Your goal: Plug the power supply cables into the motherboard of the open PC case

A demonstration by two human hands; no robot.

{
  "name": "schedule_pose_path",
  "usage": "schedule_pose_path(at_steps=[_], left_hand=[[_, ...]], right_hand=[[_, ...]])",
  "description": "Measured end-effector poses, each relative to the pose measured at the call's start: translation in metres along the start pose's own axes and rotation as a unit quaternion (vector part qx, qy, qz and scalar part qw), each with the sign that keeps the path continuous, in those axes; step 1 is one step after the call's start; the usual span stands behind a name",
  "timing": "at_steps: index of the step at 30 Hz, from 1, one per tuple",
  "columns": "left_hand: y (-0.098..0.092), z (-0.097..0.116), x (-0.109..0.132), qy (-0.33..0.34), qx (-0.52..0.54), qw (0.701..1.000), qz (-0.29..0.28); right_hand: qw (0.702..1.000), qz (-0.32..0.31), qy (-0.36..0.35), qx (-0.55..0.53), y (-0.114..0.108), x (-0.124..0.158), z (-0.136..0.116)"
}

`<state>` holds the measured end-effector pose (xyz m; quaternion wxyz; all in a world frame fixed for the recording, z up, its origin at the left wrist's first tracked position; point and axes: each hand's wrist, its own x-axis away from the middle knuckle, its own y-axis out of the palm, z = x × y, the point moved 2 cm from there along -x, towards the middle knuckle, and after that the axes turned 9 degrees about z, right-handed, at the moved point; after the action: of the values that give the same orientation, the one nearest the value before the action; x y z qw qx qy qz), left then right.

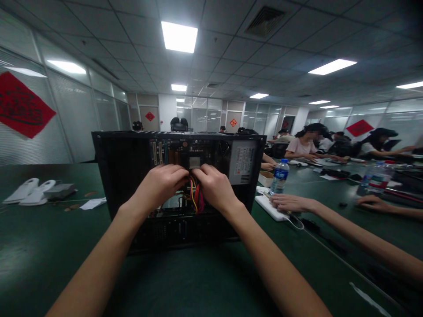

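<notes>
An open black computer case (124, 163) stands before me on a green table. Inside it, my right hand (216, 187) is closed round the upper end of a power cable bundle (198, 200) with red, yellow and purple wires. My left hand (163, 182) is beside it, fingers curled together, their tips close to the same wires; what they pinch is hidden. Behind both hands is the motherboard (208, 149), with pale slots (157, 153) at its left. A grey power supply (243, 159) sits in the case's upper right corner.
Left of the case are white plastic pieces (38, 192), a grey box (60, 190) and paper (92, 203). To the right stands a water bottle (280, 177). Another person's hand (292, 203) rests on a white device (269, 208) with a cable. Other people sit farther right.
</notes>
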<state>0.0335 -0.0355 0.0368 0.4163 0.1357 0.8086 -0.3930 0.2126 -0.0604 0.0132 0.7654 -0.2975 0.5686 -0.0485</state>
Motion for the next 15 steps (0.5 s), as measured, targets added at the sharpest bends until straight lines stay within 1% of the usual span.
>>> schedule_pose_path(at_steps=[2,4,6,8,9,11,13,15], left_hand=[[0.019,-0.003,0.005,-0.018,0.004,0.999,-0.028],[0.040,-0.004,0.010,-0.050,0.015,0.997,-0.049],[0.060,-0.005,0.017,-0.090,0.031,0.989,-0.115],[0.074,-0.006,0.023,-0.137,0.036,0.975,-0.172],[0.079,-0.007,0.026,-0.156,0.038,0.970,-0.183],[0.083,-0.009,0.030,-0.180,0.041,0.966,-0.180],[0.085,-0.012,0.032,-0.195,0.047,0.964,-0.172],[0.087,-0.014,0.032,-0.202,0.053,0.961,-0.180]], right_hand=[[0.996,-0.077,0.041,0.016,0.011,0.001,0.002],[0.988,-0.137,0.069,0.020,0.027,0.005,0.007],[0.979,-0.183,0.085,0.014,0.045,0.010,0.014],[0.970,-0.225,0.095,0.006,0.061,0.016,0.021],[0.967,-0.236,0.095,0.002,0.067,0.018,0.023],[0.965,-0.243,0.095,-0.005,0.073,0.021,0.026],[0.966,-0.240,0.096,-0.010,0.073,0.022,0.027],[0.964,-0.246,0.099,-0.016,0.071,0.022,0.026]])
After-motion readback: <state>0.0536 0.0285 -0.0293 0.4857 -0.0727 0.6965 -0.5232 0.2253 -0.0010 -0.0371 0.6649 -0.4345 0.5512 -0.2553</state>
